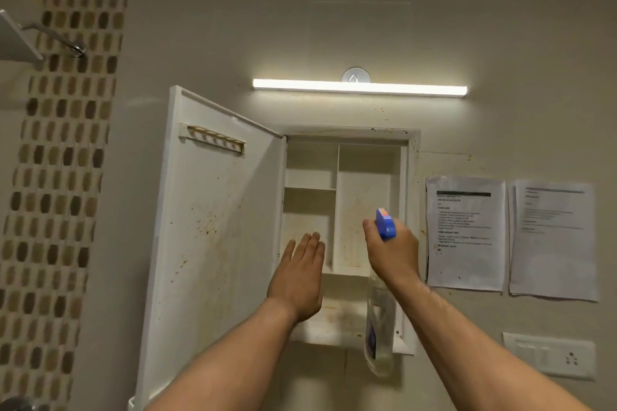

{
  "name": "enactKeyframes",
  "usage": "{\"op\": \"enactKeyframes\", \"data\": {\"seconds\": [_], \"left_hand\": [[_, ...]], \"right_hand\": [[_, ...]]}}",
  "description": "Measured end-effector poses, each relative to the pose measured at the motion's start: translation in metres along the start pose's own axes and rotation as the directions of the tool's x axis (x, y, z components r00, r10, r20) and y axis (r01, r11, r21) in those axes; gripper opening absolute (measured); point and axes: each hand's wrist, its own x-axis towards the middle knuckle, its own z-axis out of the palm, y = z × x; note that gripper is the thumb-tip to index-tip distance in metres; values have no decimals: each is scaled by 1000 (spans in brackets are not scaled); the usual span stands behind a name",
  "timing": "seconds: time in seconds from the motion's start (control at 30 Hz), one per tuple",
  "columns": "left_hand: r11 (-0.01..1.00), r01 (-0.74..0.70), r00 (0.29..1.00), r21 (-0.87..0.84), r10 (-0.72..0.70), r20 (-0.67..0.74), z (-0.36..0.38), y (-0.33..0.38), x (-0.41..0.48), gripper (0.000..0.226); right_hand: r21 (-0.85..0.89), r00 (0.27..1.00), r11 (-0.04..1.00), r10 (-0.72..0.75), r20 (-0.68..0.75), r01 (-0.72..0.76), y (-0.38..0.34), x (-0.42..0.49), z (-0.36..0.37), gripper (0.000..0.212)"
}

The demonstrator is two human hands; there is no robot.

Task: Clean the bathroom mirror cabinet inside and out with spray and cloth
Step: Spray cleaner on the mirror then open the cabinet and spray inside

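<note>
The white wall cabinet (412,210) stands open, its stained door (213,227) swung out to the left. Inside are bare shelves and a vertical divider, with brown stains on the back and bottom. My right hand (395,252) grips a clear spray bottle (379,327) by its blue trigger head (385,223), nozzle pointing into the right compartment. My left hand (300,277) is raised with straight fingers in front of the lower left compartment; it holds nothing. No cloth is in view.
A lit tube light (360,87) hangs above the cabinet. Two printed sheets (465,233) are stuck to the wall on the right, above a switch plate (549,359). A mosaic tile strip (60,177) and a shower head (20,37) are at the left.
</note>
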Motion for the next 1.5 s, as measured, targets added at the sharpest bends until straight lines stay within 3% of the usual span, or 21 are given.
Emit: {"op": "enactKeyframes", "data": {"seconds": [0.17,0.3,0.47,0.6,0.77,0.9,1.0,1.13,1.3,1.43,1.5], "left_hand": [[998,53,991,31,-49,-123,-52,-26,50,79],[991,127,978,27,-121,-169,-90,-54,74,80],[953,190,965,237,-137,-222,-121,-89,91,78],[941,151,987,303,-127,-97,-118,-100,99,74],[994,53,995,94,-60,76,-65,-77,92,80],[998,-56,965,-1,55,258,1,-47,72,85],[998,-34,956,-46,46,289,28,-32,67,85],[991,24,885,-129,38,463,56,-14,49,92],[987,78,898,-141,-8,440,77,-1,31,105],[983,45,911,-179,33,410,79,-9,31,106],[983,40,914,-178,36,405,81,-10,29,107]], "right_hand": [[3,990,990,-141,-9,141,-81,55,7,19],[-59,987,986,-157,39,159,-108,77,24,26],[-89,985,981,-173,10,173,-112,88,44,34],[-97,984,979,-179,3,179,-105,92,50,33],[-45,994,994,-96,46,99,-78,87,46,28],[-140,989,979,-141,44,146,-50,77,46,30],[-76,990,987,-142,-11,141,-48,84,38,23],[-60,988,987,-151,-30,149,-44,95,29,25],[-90,987,983,-160,-2,159,-30,93,33,24],[-13,975,985,-174,-140,174,-30,97,34,23],[76,962,990,-93,-255,116,-26,99,29,20]]}}
